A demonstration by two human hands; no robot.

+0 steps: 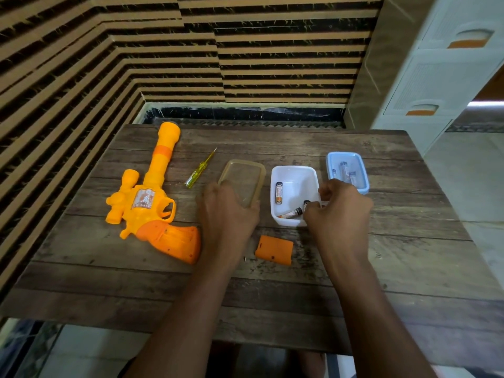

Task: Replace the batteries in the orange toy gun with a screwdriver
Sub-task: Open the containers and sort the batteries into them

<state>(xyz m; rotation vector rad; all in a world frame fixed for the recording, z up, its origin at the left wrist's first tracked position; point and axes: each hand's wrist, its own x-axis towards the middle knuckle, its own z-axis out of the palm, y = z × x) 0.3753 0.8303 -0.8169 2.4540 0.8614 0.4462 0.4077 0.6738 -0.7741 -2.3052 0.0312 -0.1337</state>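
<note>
The orange toy gun [152, 203] lies on its side at the left of the wooden table [409, 241], grip toward me. Its orange battery cover [274, 250] lies loose between my forearms, with a tiny screw [245, 258] just left of it. A yellow screwdriver [200, 169] rests right of the barrel. My left hand [227, 214] grips the near edge of a clear brown-rimmed lid [242, 173]. My right hand [339, 211] reaches into the white tub [294, 173], fingers curled on a battery [306, 202] at its near right corner. Two more batteries [278, 192] lie in the tub.
A blue-rimmed tub [347, 159] holding several batteries stands right of the white tub, partly behind my right hand. A striped wall runs along the left and back. A white drawer unit [436, 77] stands past the table's far right corner.
</note>
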